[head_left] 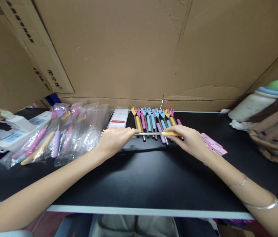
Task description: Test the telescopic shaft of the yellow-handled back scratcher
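A telescopic back scratcher (153, 134) with a yellow handle is held crosswise above a black table (139, 184), just in front of a row of back scratchers (153, 120) laid side by side with their coloured claw heads toward the cardboard wall (129, 49). Its metal end is pinched by the left hand (114, 140), fingers closed on the rod, and its yellow grip is clasped by the right hand (190, 140). The rod is best kept level and moved straight along its own axis, so that the row beneath is not knocked. Bagged scratchers (60, 135) are piled to the left, a phone (118, 118) showing a timer lies beside the row, and pink cards (214, 144) lie near the right wrist
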Demonstrator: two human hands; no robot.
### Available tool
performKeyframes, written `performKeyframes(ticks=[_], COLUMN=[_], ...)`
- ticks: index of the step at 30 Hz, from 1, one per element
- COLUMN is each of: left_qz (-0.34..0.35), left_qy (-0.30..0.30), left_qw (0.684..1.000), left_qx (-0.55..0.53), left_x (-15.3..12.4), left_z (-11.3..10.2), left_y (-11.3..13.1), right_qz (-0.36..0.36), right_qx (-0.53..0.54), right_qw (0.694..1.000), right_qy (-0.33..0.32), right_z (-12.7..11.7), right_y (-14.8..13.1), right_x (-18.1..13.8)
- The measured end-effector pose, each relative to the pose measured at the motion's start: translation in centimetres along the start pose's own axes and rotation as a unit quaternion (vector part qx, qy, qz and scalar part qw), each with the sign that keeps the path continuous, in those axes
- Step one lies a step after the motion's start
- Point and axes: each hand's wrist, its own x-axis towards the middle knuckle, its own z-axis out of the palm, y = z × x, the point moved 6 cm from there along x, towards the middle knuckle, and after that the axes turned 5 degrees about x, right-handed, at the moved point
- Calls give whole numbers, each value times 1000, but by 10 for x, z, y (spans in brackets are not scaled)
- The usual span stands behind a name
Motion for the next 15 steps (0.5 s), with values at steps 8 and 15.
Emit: performKeyframes(ticks=[8, 15], left_qz=[-26, -40], left_qy=[-48, -81], left_qw=[998, 995], left_qx=[-29, -41], left_x=[-1, -1], left_z=[4, 6], left_y=[-3, -4], right_qz=[-32, -43], right_qx=[-20, -13], right_qw=[999, 998], right_qy=[23, 31], right_z=[-2, -4], right_y=[-3, -5], right_x=[0, 0])
